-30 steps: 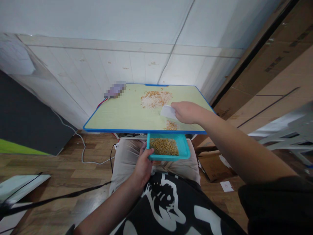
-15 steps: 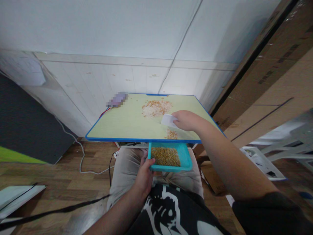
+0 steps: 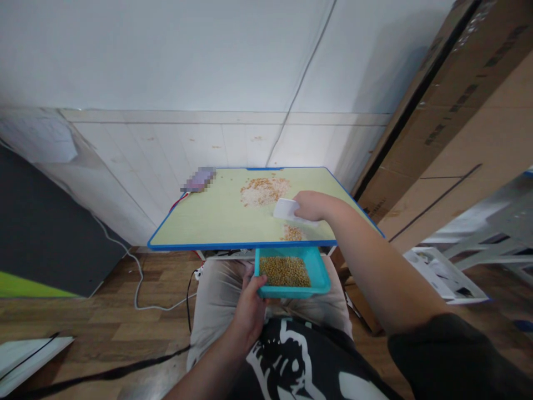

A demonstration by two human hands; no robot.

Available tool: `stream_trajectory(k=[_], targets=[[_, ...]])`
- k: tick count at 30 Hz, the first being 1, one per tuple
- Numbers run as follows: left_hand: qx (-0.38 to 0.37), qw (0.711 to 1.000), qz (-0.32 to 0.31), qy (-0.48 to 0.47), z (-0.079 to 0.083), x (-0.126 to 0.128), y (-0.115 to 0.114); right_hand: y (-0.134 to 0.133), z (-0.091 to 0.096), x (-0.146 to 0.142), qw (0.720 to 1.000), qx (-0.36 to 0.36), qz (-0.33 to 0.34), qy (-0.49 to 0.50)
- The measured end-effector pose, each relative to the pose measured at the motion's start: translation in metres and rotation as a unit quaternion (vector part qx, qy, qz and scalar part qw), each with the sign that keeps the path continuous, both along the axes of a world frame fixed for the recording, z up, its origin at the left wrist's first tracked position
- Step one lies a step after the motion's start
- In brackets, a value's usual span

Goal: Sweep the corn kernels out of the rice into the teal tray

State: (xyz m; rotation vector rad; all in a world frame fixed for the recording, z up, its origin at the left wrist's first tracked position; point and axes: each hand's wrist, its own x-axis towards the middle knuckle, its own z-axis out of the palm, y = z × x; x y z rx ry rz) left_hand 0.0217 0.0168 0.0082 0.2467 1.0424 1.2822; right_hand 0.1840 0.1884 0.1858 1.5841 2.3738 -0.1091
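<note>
My left hand [image 3: 250,303] grips the near left corner of a teal tray [image 3: 320,275] filled with tan beans [image 3: 285,271], held just under the table's front edge. My right hand [image 3: 311,205] is closed on a white card [image 3: 285,209] that stands on the pale green table [image 3: 208,222] with a blue rim. A small heap of beans [image 3: 292,233] lies just in front of the card near the table's edge. Farther back lies a wider pile of mixed beans and white grains [image 3: 263,190].
A small purple object [image 3: 200,180] sits at the table's back left with a red cable. Cardboard boxes [image 3: 458,122] lean at the right. White and black cables [image 3: 137,278] run over the wooden floor. A white wall stands behind the table.
The view has tilted and shifted, so the table appears lower in the picture. My hands keep the same hold on the tray and the card; the small bean heap stays by the edge.
</note>
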Motion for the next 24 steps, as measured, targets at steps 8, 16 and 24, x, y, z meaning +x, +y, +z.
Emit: stream_trajectory(k=[8, 16, 24], targets=[[0.014, 1.000, 0.005, -0.008, 0.0010, 0.0015, 0.0010, -0.0076, -0.0011, 0.0014, 1.000, 0.016, 0.017, -0.020], [0.014, 1.000, 0.003, -0.009, 0.0050, 0.0019, -0.0016, -0.0048, 0.0000, 0.0050, 0.999, 0.013, 0.039, -0.028], [0.009, 1.000, -0.002, -0.016, 0.0091, 0.0036, -0.0015, -0.0043, 0.0056, 0.0051, 0.998, -0.004, 0.047, -0.030]])
